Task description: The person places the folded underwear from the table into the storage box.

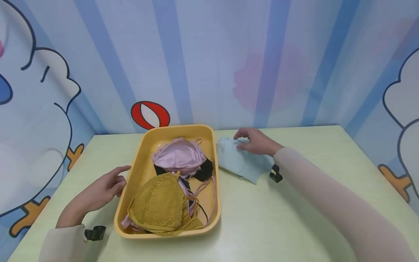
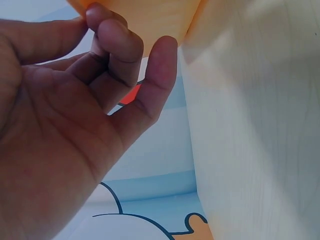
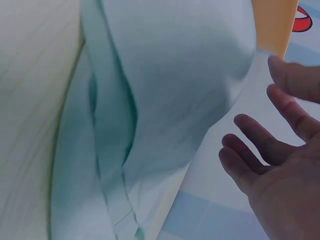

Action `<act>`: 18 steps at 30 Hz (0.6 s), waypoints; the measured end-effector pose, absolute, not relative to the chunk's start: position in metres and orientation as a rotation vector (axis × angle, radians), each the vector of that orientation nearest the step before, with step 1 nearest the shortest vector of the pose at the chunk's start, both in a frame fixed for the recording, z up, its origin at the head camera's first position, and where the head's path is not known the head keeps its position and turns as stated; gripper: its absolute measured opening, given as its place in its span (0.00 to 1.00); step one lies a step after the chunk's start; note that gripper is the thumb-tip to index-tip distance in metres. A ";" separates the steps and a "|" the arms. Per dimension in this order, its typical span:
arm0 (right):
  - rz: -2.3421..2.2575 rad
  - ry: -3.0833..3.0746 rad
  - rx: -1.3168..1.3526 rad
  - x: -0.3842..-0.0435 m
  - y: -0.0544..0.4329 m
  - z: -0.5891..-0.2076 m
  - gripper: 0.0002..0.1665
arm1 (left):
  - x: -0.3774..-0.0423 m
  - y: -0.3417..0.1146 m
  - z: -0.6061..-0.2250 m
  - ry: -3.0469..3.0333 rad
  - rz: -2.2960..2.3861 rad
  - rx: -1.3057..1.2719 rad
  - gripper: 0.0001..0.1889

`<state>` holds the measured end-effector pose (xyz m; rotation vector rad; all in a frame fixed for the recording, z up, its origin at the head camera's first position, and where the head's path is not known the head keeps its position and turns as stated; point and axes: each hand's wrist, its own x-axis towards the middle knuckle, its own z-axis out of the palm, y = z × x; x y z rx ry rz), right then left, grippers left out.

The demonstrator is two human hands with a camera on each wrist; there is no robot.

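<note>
A yellow plastic tray (image 1: 216,203) holds a mauve bra (image 1: 180,156), a mustard lace bra (image 1: 160,203) and some black fabric (image 1: 204,170) with tangled straps. My left hand (image 1: 106,189) is at its left side, the index fingertip touching the rim and the other fingers loosely bent outside; the left wrist view shows the palm below the tray wall (image 2: 160,20). Right of the tray lies a light blue garment (image 1: 242,163), smooth and folded over itself. Over its far edge hovers my right hand (image 1: 255,142), fingers spread and apart from the fabric in the right wrist view.
Everything stands on a pale green table (image 1: 294,218). Behind it rises a blue striped wall (image 1: 209,65) with cartoon drawings, and side panels close it in left and right. A small black clip (image 1: 276,174) hangs at the right cuff, another (image 1: 95,233) at the left.
</note>
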<state>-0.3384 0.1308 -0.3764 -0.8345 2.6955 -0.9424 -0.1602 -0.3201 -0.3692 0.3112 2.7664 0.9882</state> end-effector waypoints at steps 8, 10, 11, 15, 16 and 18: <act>-0.826 2.620 -0.782 -0.342 0.144 -0.387 0.26 | -0.160 -0.320 -0.370 2.759 0.993 0.310 0.27; -0.828 2.614 -0.769 -0.342 0.146 -0.389 0.28 | -0.160 -0.320 -0.370 2.762 0.994 0.314 0.27; -0.830 2.615 -0.763 -0.342 0.146 -0.389 0.28 | -0.160 -0.320 -0.370 2.763 0.994 0.313 0.27; -0.833 2.617 -0.733 -0.341 0.148 -0.390 0.32 | -0.160 -0.320 -0.369 2.763 0.995 0.303 0.28; -0.829 2.618 -0.726 -0.341 0.148 -0.390 0.33 | -0.160 -0.320 -0.369 2.762 0.996 0.304 0.28; -0.815 2.623 -0.714 -0.341 0.148 -0.390 0.35 | -0.159 -0.321 -0.369 2.760 0.996 0.309 0.27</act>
